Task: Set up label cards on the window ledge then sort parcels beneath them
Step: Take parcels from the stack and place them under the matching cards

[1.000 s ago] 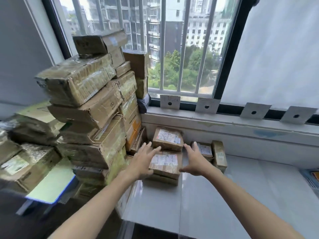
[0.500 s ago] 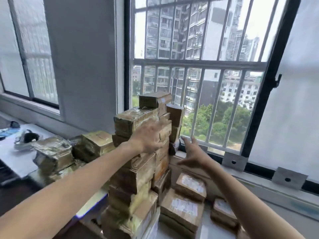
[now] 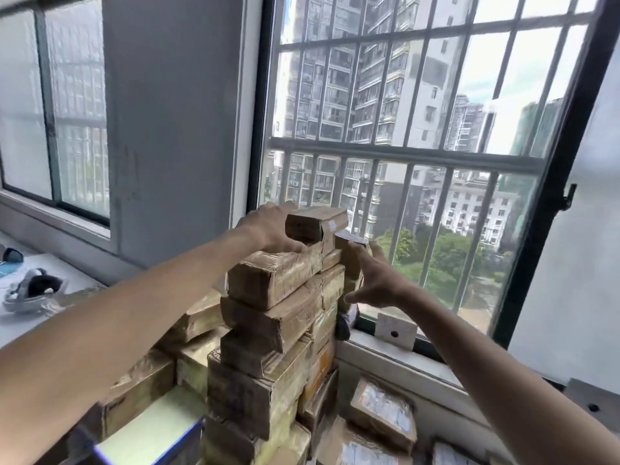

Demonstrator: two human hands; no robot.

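Top parcel: small brown cardboard box wrapped in clear tape (image 3: 317,224), on the summit of the tall stack of taped brown parcels (image 3: 275,333). Lying flat, long axis running left-near to right-far, short end face turned toward the camera, white sticker patch on the right-hand face.

Left hand (image 3: 270,229): arm reaching in from lower left, rising toward the stack top. Hand against the left end of the top parcel, thumb low along its base and touching the parcel beneath, fingers passing over and behind the top; grip around the box appears to be closing, fingertips hidden.

Right hand (image 3: 372,280): arm entering from lower right, forearm angled up and left. Palm turned toward the stack's right side, fingers spread and mostly straight, holding nothing; fingertips at or just beside the dark brown parcel (image 3: 349,253) standing next to the top box, contact not certain.

White label card with a dark central dot (image 3: 396,330): upright on the pale window ledge (image 3: 385,357), just right of the stack. Second grey card (image 3: 592,402) at far right, partly cut off.

Sorted parcels with white printed labels (image 3: 382,414): low on the surface below the ledge, right of the stack, label faces up.

Loose taped parcels (image 3: 141,394): heaped left of the stack.

Barred window (image 3: 419,156): behind, apartment blocks and trees beyond.
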